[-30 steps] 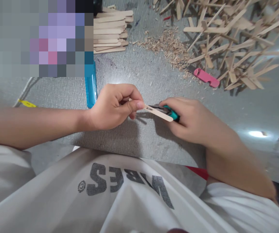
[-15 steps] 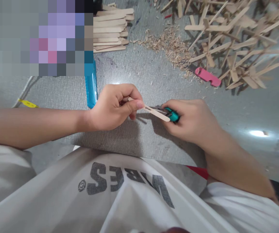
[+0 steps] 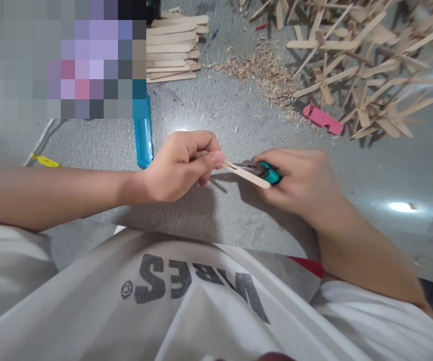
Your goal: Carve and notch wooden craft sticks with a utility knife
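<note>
Pinched between the thumb and fingers of my left hand [image 3: 186, 165] is a flat wooden craft stick [image 3: 252, 177], tilted down to the right. A narrow slot shows in the stick close to my thumb, and its left part is hidden in my fingers. Wrapped around teal-handled pliers [image 3: 271, 173] is my right hand [image 3: 301, 183]. The pliers' slim metal jaws point left and lie behind the stick, near my left fingertips. Whether the jaws touch the stick, I cannot tell.
Wood shavings [image 3: 265, 75] lie beyond my hands, with a pink craft knife [image 3: 322, 119] beside them. Loose craft sticks [image 3: 382, 70] heap at the far right; others are stacked [image 3: 173, 47] at the far left. A blue plastic piece [image 3: 143, 138] lies behind my left wrist.
The pliers and my right hand have shifted slightly right and up. The stick's free end has moved a little right, with more of its slot showing. My left hand keeps its pinch.
</note>
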Demonstrator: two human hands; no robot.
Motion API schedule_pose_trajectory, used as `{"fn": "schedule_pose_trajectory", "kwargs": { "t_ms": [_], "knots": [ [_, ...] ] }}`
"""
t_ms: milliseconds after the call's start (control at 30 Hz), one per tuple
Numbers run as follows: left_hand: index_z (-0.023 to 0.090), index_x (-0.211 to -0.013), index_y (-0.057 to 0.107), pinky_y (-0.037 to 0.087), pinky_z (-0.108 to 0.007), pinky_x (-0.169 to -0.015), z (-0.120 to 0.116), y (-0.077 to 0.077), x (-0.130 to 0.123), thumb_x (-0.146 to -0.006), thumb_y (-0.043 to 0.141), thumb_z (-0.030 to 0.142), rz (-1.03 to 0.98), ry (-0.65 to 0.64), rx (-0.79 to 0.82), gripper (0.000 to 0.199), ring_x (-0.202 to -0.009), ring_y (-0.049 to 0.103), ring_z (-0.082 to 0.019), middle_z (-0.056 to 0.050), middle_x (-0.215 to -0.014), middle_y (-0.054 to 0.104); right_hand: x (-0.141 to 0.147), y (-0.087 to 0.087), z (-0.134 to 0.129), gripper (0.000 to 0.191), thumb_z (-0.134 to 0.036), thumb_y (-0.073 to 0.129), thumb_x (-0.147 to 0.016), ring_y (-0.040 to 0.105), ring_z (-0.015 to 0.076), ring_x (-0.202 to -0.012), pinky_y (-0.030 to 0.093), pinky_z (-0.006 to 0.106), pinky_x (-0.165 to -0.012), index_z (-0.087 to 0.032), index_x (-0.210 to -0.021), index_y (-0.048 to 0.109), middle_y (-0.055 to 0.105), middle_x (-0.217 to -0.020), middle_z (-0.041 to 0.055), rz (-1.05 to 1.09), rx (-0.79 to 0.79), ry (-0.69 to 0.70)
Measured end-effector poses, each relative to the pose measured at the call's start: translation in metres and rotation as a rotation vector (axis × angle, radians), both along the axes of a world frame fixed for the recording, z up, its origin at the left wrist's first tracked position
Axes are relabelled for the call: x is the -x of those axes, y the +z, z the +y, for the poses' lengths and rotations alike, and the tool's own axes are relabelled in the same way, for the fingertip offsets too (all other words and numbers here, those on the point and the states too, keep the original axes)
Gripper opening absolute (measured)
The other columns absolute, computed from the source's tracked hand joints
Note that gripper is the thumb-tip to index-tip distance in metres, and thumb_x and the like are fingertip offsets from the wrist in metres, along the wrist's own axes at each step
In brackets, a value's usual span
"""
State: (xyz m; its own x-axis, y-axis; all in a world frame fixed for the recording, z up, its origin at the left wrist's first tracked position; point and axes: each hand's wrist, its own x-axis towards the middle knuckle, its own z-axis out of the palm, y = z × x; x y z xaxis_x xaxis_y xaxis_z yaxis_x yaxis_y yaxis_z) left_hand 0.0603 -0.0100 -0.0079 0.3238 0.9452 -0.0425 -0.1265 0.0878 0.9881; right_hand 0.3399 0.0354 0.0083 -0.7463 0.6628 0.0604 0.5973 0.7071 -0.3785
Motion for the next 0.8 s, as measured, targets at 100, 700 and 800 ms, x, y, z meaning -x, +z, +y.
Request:
{"fn": "schedule_pose_trajectory", "kwargs": {
  "t_ms": [100,700,800],
  "knots": [
    [0.021,-0.079,0.063,0.037,-0.023,-0.045,-0.002,0.001,-0.001,-0.101,0.068,0.020,0.041,0.027,0.014,0.022,-0.044,0.050,-0.009,0.004,-0.053,0.060,0.001,-0.005,-0.001,0.008,-0.023,0.062,-0.091,0.065,0.0240,-0.067,0.044,0.040,-0.063,-0.025,-0.089,0.069,0.075,-0.078,0.0075,-0.005,-0.125,-0.021],
    [0.023,-0.071,0.052,0.031,-0.023,-0.047,-0.013,0.016,-0.008,-0.100,0.065,0.017,0.026,0.202,0.217,0.032,-0.048,0.038,-0.008,0.006,-0.051,0.047,0.004,-0.024,0.001,0.033,-0.044,0.063,-0.106,0.061,0.0254,-0.071,0.038,0.042,-0.065,-0.027,-0.078,0.063,0.069,-0.074,0.0086,-0.031,-0.436,-0.229],
    [0.024,-0.074,0.047,0.029,-0.019,-0.046,-0.010,0.016,-0.006,-0.103,0.067,0.021,-0.129,0.316,0.271,0.036,-0.045,0.032,-0.005,0.009,-0.053,0.040,-0.010,-0.025,0.016,0.018,-0.037,0.066,-0.099,0.062,0.0274,-0.074,0.041,0.044,-0.068,-0.029,-0.083,0.064,0.071,-0.077,0.0098,0.013,-0.422,-0.353]
  ]
}}
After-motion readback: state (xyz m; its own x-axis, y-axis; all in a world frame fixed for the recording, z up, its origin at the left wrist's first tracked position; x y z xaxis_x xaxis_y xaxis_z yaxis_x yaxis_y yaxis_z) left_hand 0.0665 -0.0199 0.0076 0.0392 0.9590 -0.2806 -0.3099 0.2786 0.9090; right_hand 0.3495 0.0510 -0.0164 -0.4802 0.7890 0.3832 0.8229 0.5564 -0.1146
